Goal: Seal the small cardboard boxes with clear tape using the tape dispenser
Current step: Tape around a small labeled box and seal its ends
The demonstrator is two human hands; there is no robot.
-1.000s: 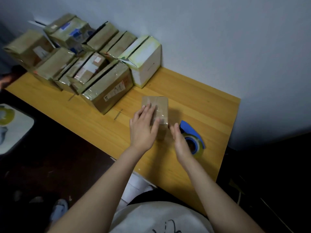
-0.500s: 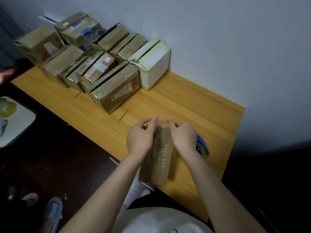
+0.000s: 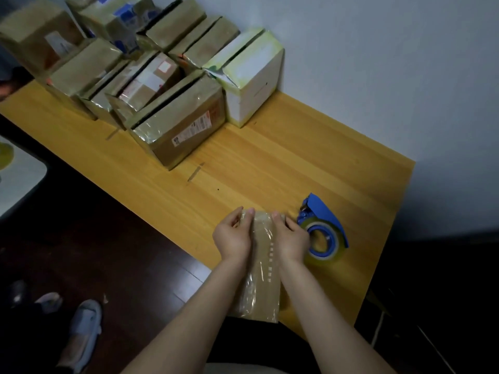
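Observation:
I hold a small brown cardboard box (image 3: 263,276) between both hands, lifted above the near edge of the wooden table (image 3: 270,163). Shiny clear tape covers its upper face. My left hand (image 3: 233,234) grips its left side, fingers curled over the far end. My right hand (image 3: 291,237) grips its right side the same way. The blue tape dispenser (image 3: 324,229) with its roll of clear tape lies on the table just right of my right hand.
Several taped brown boxes (image 3: 181,125) stand packed together at the table's far left, with a white box (image 3: 253,76) beside them against the wall. The dark floor and some shoes (image 3: 83,327) lie to the left below the table edge.
The box stood on the table under my left hand a second ago. Both hands have since picked it up and drawn it toward me, off the tabletop.

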